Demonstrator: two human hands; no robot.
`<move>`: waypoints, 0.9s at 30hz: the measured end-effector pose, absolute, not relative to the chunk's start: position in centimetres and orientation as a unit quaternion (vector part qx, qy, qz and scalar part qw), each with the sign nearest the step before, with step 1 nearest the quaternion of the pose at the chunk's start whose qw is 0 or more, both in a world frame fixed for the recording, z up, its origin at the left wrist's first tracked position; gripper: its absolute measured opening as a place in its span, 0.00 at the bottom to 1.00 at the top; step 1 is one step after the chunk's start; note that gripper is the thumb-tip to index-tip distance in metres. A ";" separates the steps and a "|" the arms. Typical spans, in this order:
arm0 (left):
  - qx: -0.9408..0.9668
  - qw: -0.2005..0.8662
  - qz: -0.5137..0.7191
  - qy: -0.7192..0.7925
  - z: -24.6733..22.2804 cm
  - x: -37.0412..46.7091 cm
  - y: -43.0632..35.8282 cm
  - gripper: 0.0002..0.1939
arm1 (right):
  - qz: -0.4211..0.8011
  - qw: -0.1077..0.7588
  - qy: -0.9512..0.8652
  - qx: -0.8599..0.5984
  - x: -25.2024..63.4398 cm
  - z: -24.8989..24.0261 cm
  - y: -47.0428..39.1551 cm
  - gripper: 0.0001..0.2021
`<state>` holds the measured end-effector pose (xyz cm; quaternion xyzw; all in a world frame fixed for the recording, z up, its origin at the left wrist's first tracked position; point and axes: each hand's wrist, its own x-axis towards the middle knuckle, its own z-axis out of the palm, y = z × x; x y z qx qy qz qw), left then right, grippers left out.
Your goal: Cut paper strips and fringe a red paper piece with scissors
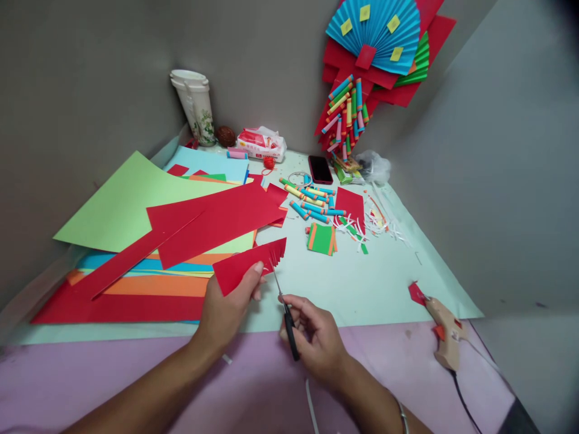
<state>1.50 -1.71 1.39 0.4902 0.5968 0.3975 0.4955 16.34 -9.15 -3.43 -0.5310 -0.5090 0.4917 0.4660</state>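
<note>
My left hand (231, 304) pinches a strip of red paper (242, 263) with the thumb on top. Narrow slits form a fringe at the strip's right end. In my right hand (316, 334) is a pair of scissors (290, 325) with black handles, fingers closed around them. The blades reach up to the fringed end of the red paper; whether they are parted I cannot tell. Left of my hands lies a stack of coloured sheets, with a large red sheet (217, 220) and a light green sheet (113, 208) on top.
Several small paper rolls (312, 199) and green-orange paper squares (321, 239) lie beyond my hands, near paper scraps (377, 217) and a phone (320, 170). A glue gun (446, 334) rests at right. Behind stand a white cup (195, 108) and a blue paper fan decoration (375, 36).
</note>
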 end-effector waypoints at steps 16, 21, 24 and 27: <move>0.491 0.507 0.389 0.592 1.7 1.6 -1.7 0.22 | 0.497 0.467 -0.505 -0.529 16.4 -3.5 -9.2 0.20; 0.497 0.502 0.390 0.591 1.9 1.6 -1.8 0.22 | 0.496 0.463 -0.503 -0.535 16.4 -3.4 -9.3 0.21; 0.497 0.503 0.387 0.592 2.0 1.6 -1.8 0.21 | 0.496 0.463 -0.504 -0.535 16.4 -3.4 -9.3 0.21; 0.495 0.506 0.384 0.593 2.0 1.6 -1.7 0.21 | 0.494 0.465 -0.505 -0.533 16.4 -3.4 -9.3 0.20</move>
